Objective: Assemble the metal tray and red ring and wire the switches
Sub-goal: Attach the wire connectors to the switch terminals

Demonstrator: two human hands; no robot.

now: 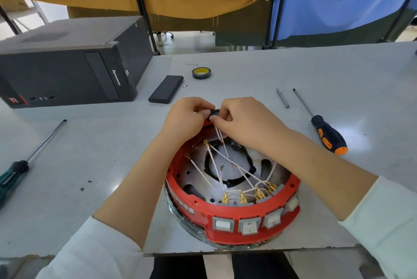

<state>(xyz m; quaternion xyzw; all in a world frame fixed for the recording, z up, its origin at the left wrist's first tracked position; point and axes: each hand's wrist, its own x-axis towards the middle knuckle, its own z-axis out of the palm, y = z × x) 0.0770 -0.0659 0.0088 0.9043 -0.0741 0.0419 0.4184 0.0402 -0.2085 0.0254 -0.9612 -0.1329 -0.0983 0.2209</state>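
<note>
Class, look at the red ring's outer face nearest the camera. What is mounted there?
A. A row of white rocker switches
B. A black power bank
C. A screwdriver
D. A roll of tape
A: a row of white rocker switches in grey frames sits along the near outer wall of the red ring, with gold terminals and white wires behind them.

Glossy red plastic ring (234, 215), shiny metal tray (191, 171), matt grey tabletop (248, 71)

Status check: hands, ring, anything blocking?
Both hands, left hand and right hand, pinching a small black part at far rim of red ring. Four switches seated in front. White wires loose inside. Nothing blocking.
</note>
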